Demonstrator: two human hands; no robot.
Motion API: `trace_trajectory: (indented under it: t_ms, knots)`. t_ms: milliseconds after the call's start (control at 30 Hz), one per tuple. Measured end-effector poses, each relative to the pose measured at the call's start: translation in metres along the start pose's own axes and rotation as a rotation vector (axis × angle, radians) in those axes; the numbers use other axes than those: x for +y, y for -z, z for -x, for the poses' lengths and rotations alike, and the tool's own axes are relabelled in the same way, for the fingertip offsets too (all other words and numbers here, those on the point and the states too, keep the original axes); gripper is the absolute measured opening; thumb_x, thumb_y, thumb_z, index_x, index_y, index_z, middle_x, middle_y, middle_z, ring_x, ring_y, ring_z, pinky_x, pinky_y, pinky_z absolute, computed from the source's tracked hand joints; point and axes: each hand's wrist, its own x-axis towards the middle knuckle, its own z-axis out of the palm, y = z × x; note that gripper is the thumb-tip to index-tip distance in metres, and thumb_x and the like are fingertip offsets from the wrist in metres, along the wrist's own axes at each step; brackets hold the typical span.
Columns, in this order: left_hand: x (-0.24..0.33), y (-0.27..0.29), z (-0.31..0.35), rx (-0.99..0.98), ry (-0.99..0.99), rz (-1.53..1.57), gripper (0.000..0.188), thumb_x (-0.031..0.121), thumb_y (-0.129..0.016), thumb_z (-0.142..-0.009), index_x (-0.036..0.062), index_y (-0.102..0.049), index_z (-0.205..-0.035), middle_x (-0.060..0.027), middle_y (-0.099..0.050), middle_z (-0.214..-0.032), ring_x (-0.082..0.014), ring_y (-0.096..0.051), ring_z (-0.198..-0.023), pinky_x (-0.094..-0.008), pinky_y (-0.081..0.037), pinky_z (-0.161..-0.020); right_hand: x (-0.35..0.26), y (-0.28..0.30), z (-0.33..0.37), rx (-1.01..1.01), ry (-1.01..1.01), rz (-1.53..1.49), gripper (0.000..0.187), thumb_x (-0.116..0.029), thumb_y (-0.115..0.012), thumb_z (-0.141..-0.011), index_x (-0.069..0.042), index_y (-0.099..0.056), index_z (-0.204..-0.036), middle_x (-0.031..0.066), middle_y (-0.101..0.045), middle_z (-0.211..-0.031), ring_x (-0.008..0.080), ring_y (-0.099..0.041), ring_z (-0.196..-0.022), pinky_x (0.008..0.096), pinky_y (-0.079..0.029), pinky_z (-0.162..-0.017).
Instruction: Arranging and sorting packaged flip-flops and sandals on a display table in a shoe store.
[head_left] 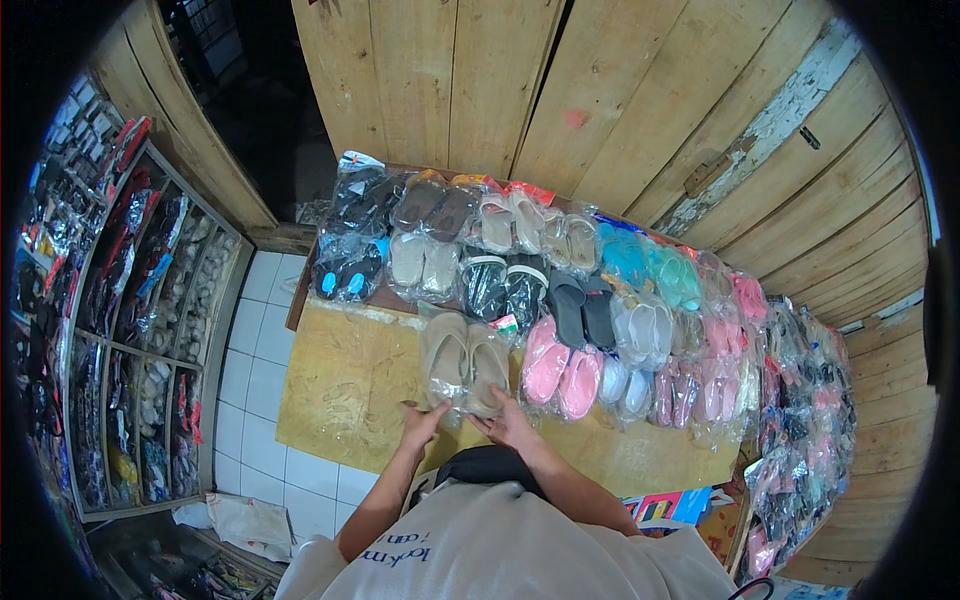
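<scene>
A pair of beige sandals (446, 348) in a clear plastic bag lies at the table's front middle, toes pointing away from me. My left hand (424, 422) is closed on the bag's near left corner. At the near right side, my right hand (508, 424) grips the bag beside the right sandal's heel; the fingers underneath are partly hidden. Right of the beige pair lie bagged pink slippers (544, 366), with dark grey slides (568, 312) just beyond them. Black sandals with white trim (486, 284) lie behind the beige pair.
Bagged footwear covers the yellow-topped table (340, 385) in rows, including teal shoes (625, 256) and white slippers (640, 332). A compartmented rack (155, 357) full of goods stands at left beside white floor tiles (262, 385). Wooden boards (420, 80) wall the far side; more bagged footwear hangs at right.
</scene>
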Motion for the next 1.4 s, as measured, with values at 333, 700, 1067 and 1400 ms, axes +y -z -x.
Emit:
trace_trajectory:
  t_ms: [333,700,1067,1400]
  knots:
    - [0.054,-0.002,-0.016,0.018,0.159,0.382,0.09,0.031,-0.067,-0.08,0.0163,-0.005,-0.145,-0.016,-0.027,-0.142,-0.0408,-0.038,-0.121,-0.0512,-0.044,-0.087,-0.002,-0.014,-0.045,-0.041,-0.047,1.41,0.066,-0.072,-0.045,-0.078,-0.007,-0.059,-0.083,-0.0001,-0.051,-0.066,0.0115,-0.05,-0.059,0.0251,-0.036,-0.049]
    - [0.043,0.029,-0.026,0.145,-0.082,0.481,0.097,-0.008,-0.068,-0.07,0.0195,-0.007,-0.14,-0.014,-0.037,-0.132,-0.0306,-0.045,-0.116,-0.0482,-0.047,-0.087,-0.121,-0.026,-0.112,0.265,0.509,-0.011,0.027,-0.031,-0.066,-0.079,-0.012,-0.054,-0.094,0.0049,-0.05,-0.083,0.0172,-0.05,-0.073,0.034,-0.045,-0.064]
    - [-0.011,0.007,0.0,0.134,0.061,0.172,0.095,0.004,-0.077,-0.068,0.015,-0.009,-0.134,-0.0217,-0.04,-0.126,-0.0306,-0.049,-0.107,-0.0437,-0.048,-0.081,-0.177,-0.002,-0.126,0.475,0.169,-0.046,0.012,-0.019,-0.057,-0.085,-0.01,-0.049,-0.088,0.0048,-0.048,-0.077,0.0189,-0.044,-0.067,0.0343,-0.04,-0.065]
    - [0.002,-0.077,-0.055,-0.044,0.095,0.611,0.076,0.004,-0.067,-0.078,0.0217,-0.009,-0.123,-0.0122,-0.033,-0.128,-0.0288,-0.041,-0.117,-0.0495,-0.045,-0.084,-0.193,-0.039,-0.067,0.124,0.281,-0.001,0.01,-0.011,-0.052,-0.088,-0.005,-0.052,-0.096,0.0081,-0.054,-0.085,0.0235,-0.052,-0.083,0.041,-0.046,-0.077]
